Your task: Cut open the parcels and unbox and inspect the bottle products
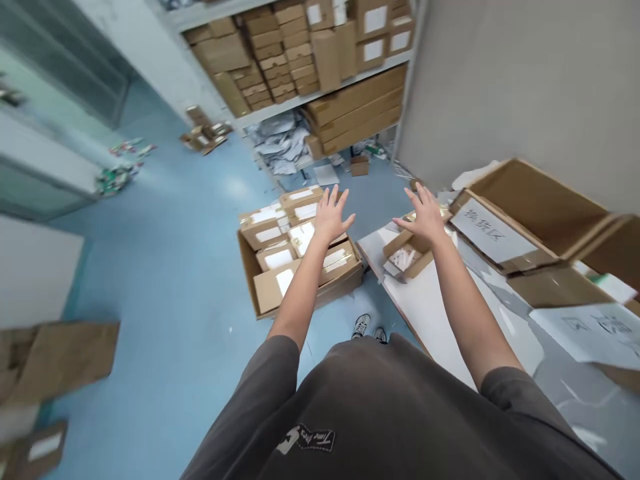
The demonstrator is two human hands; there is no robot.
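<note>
Both my arms reach straight forward. My left hand [331, 215] is open with fingers spread, held in the air above a big floor carton [249, 267] packed with several small labelled brown boxes [273, 287]. My right hand [425, 212] is also open, fingers apart, hovering over a small open cardboard box [406, 257] that lies on a white board [425, 307]. Neither hand holds anything.
A shelf unit [320, 87] at the back holds stacked cartons and flat cardboard. To the right stand large open cartons [530, 213] with a paper sign. Flattened cardboard [65, 353] lies at the left on the blue floor [165, 267]. My shoes [367, 327] show below.
</note>
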